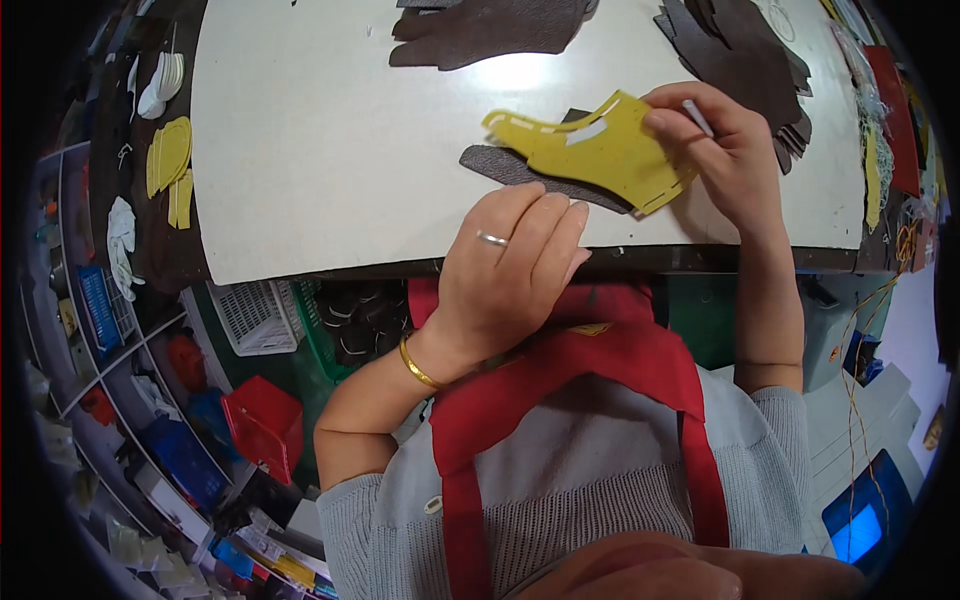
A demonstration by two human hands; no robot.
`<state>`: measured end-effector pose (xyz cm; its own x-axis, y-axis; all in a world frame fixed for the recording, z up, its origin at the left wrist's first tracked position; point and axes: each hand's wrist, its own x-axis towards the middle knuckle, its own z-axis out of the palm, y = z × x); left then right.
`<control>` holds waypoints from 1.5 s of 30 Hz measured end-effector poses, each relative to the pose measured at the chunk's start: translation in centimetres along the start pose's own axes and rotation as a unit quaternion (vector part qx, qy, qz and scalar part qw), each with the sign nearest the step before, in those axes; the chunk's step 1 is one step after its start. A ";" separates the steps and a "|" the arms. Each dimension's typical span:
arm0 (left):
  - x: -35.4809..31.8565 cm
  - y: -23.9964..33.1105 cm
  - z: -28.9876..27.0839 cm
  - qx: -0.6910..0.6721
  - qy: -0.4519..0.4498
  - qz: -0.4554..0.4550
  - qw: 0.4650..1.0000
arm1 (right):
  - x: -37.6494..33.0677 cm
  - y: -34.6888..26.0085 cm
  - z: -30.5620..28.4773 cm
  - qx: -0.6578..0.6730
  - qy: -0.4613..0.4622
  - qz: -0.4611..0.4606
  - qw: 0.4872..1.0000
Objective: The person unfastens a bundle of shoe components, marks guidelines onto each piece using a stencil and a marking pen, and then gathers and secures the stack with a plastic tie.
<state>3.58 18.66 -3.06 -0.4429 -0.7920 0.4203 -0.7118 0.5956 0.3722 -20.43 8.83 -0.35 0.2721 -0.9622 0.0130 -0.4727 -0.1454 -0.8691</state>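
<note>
My right hand (725, 150) grips a yellow pattern template (610, 150) by its right end and tilts it above the table. The template is curved, with slits along its edges and a whitish patch. A slim pale pen (698, 118) also sticks out between that hand's fingers. Under the template lies a dark brown leather piece (500, 166), partly hidden by it. My left hand (515, 255), with a ring and a gold bangle, is at the table's near edge beside this leather. Its fingers are curled together; whatever they may hold is hidden.
Dark leather cut pieces lie in stacks at the table's far middle (490, 35) and far right (740, 60). More yellow templates (170, 155) are on the left. Below the white tabletop (300, 200) stand a white basket (255, 315), a red bin (265, 425) and shelves.
</note>
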 end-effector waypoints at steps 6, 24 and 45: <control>-0.7 0.4 -0.2 0.008 -0.041 -0.060 0.997 | 0.6 -0.1 2.1 -0.046 -0.046 -0.003 0.998; 2.1 -1.3 -0.7 0.124 -0.034 0.005 0.992 | 1.4 0.0 0.0 -0.139 -0.061 0.014 0.988; 1.4 0.7 0.9 0.124 -0.005 0.031 0.992 | 3.6 -4.3 5.5 -0.109 -0.137 -0.194 0.965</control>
<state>1.99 17.86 -2.97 -0.4941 -0.7576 0.4265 -0.7950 0.5922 0.1310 -12.79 7.22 0.74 0.6616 -0.7328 0.1591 -0.4476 -0.5561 -0.7003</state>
